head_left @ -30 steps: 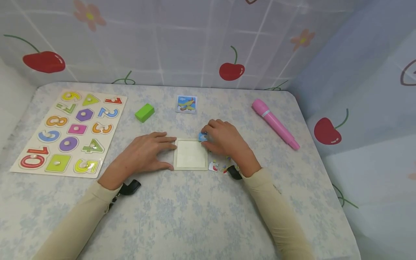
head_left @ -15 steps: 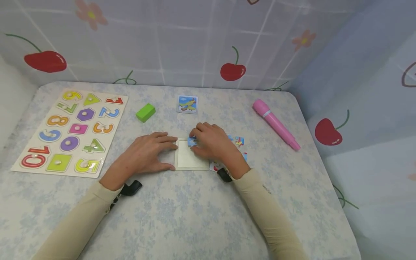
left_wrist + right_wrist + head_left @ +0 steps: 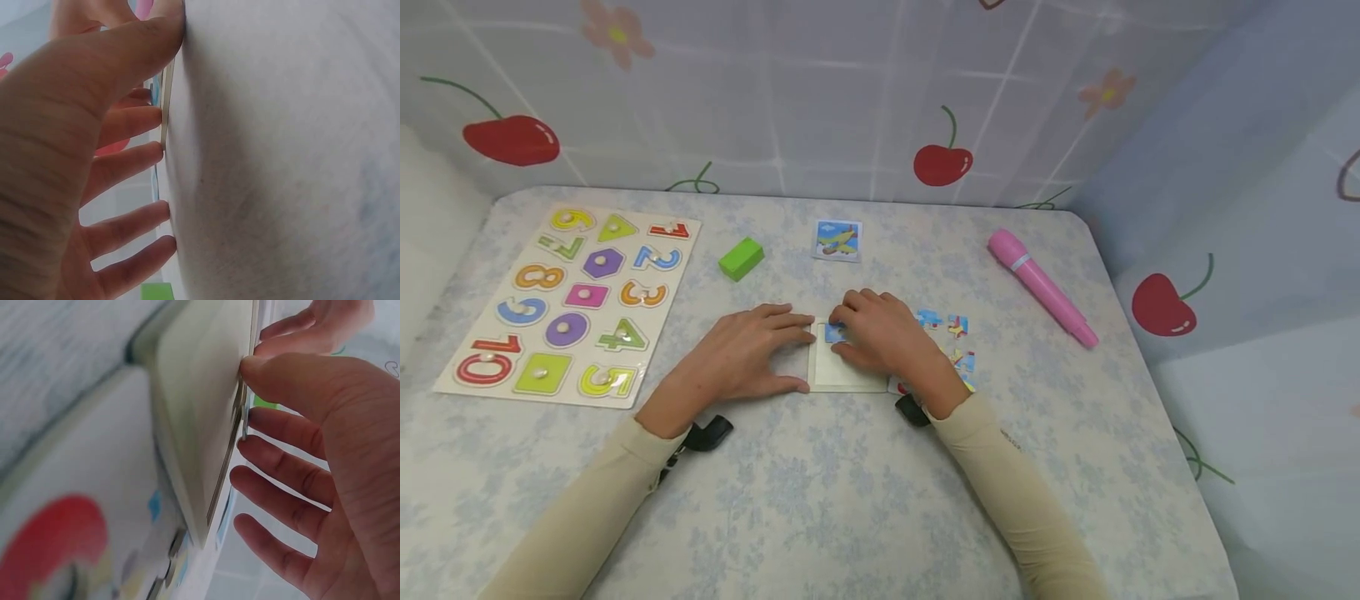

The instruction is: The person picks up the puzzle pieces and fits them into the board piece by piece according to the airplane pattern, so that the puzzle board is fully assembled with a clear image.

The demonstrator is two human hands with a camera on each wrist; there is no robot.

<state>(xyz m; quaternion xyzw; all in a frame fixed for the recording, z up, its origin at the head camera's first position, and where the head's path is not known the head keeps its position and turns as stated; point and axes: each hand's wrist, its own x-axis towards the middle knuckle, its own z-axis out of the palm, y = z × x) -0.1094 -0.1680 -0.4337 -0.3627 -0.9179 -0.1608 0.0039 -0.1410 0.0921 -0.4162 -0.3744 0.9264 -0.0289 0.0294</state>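
Observation:
My left hand (image 3: 737, 352) rests on the cloth, fingers spread, with its thumb and fingertips at the left edge of a small cream puzzle tray (image 3: 850, 387). In the left wrist view, the fingertips (image 3: 155, 150) are against the tray's thin side. My right hand (image 3: 886, 335) reaches over the tray and pinches a blue jigsaw piece (image 3: 832, 332) at its upper left corner. Edge-on, that jigsaw piece (image 3: 245, 422) shows between thumb and fingers in the right wrist view. The right hand covers much of the tray's right half.
Several loose jigsaw pieces (image 3: 957, 326) lie right of the tray, partly behind the right wrist. Beyond it is an airplane picture card (image 3: 837, 241). A green block (image 3: 741, 259) and a number-and-shape peg board (image 3: 568, 308) lie left, a pink marker-shaped object (image 3: 1043, 287) right.
The right hand has carried the blue jigsaw piece leftward, from the tray's upper right corner to its upper left. The left hand has stayed at the tray's left edge.

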